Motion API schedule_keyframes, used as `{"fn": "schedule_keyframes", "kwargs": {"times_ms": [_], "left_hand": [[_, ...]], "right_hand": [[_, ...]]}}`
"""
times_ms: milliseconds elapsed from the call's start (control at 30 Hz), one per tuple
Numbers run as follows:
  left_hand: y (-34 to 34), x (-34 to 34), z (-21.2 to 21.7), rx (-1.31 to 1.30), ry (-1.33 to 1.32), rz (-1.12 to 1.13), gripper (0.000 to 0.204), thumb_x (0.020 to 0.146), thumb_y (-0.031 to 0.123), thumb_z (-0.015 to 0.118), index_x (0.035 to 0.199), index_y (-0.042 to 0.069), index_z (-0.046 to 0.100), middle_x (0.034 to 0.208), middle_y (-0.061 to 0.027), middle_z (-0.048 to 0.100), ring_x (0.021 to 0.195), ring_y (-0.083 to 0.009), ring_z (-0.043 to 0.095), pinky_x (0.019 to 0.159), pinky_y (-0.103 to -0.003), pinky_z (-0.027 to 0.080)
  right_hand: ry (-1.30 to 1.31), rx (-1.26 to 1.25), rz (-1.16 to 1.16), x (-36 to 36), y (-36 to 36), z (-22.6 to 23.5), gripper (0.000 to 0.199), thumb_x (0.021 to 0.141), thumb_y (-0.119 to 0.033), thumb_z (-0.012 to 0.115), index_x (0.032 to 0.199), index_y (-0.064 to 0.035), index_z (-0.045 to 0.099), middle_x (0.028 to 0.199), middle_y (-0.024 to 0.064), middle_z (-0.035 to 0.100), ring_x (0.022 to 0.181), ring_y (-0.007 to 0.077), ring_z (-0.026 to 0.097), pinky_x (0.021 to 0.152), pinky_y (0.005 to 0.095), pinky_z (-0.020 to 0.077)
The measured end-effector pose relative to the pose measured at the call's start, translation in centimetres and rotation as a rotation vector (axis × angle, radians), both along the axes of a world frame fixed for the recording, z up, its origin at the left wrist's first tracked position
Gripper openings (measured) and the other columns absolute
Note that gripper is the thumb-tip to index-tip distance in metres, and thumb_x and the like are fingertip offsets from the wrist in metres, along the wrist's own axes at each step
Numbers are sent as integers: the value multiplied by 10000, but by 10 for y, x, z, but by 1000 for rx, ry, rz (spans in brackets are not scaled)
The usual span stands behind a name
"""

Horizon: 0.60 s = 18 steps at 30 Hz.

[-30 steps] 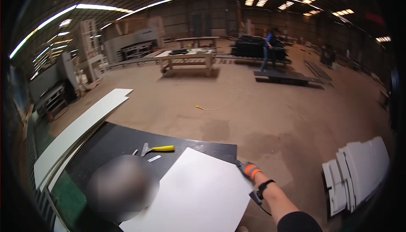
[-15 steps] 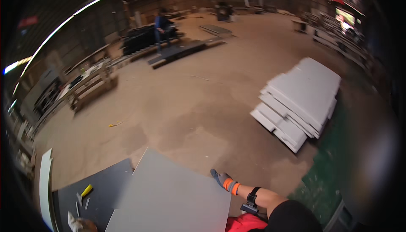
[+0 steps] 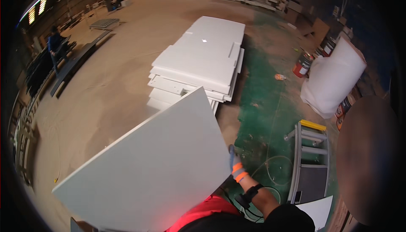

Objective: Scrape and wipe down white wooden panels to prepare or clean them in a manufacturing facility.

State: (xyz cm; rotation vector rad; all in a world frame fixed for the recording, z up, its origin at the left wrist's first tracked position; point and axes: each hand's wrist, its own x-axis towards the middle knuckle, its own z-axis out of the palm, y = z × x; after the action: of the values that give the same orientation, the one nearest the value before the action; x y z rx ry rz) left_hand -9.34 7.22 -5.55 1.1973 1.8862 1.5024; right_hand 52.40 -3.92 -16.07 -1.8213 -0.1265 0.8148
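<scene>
A large flat light-grey panel fills the lower middle, tilted in front of me. My right hand, in a grey glove with orange bands at the wrist, is closed on the panel's right edge; the panel covers some of its fingers. A dark band with a small device sits on my right forearm. My left hand does not show. Just beyond the panel's far corner, a stack of white boards lies low over the floor, partly covered by the panel.
A grey metal frame with a yellow bar stands on the green floor at right, by a loose hose. Farther back are a white wrapped bundle and paint cans. A person stands far left beside dark boards.
My view has swung right toward the white stack. The grey panel has come up off the dark work surface and turned with me, my right hand still on its edge. My left hand has left view.
</scene>
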Motion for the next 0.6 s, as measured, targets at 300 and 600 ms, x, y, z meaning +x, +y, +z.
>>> {"fn": "schedule_keyframes", "kwargs": {"times_ms": [300,600], "left_hand": [[170,234,-31,-58,-68,-174,650,999,491,390,1293,-82,483,1238,-135,557,1127,-168,501,968,-300,384],[336,601,-31,-517,115,-543,713,896,651,468,584,13,525,580,-4,444,596,-110,391,532,-337,333]], "right_hand": [[-30,-1,-393,148,-37,-11,763,930,-636,408,991,85,650,865,112,666,774,199,582,759,349,497],[5,-476,-599,303,-74,12,866,871,-718,431,915,113,668,858,205,691,755,300,636,707,439,485]]}}
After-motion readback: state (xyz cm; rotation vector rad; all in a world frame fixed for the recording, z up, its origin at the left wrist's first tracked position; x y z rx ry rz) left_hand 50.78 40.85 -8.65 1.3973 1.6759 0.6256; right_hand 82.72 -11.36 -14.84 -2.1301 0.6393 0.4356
